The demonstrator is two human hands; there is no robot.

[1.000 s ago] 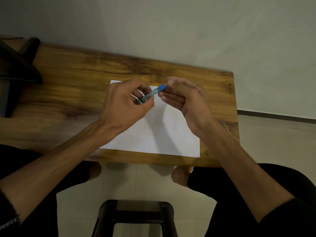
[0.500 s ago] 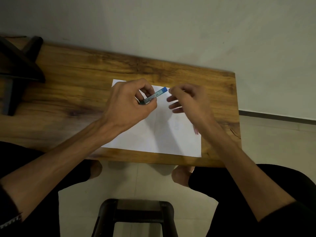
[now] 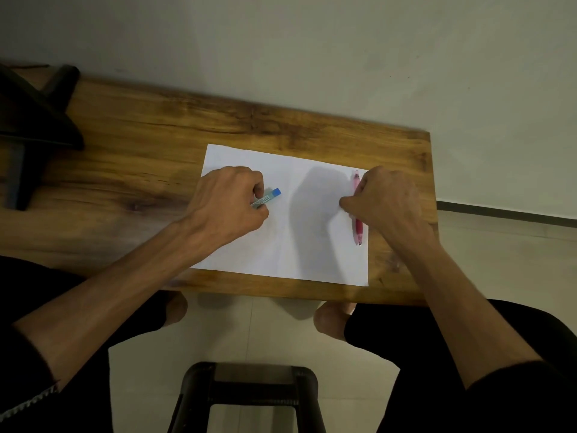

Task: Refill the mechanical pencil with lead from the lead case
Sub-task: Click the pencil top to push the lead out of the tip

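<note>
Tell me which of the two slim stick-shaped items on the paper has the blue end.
The lead case, gripped in the left hand, has the blue end. The mechanical pencil under the right hand is pink and red.

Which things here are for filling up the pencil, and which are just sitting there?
For the job: lead case in the left hand; pink mechanical pencil under the right hand.
Just there: white paper, wooden table, black stool.
</note>
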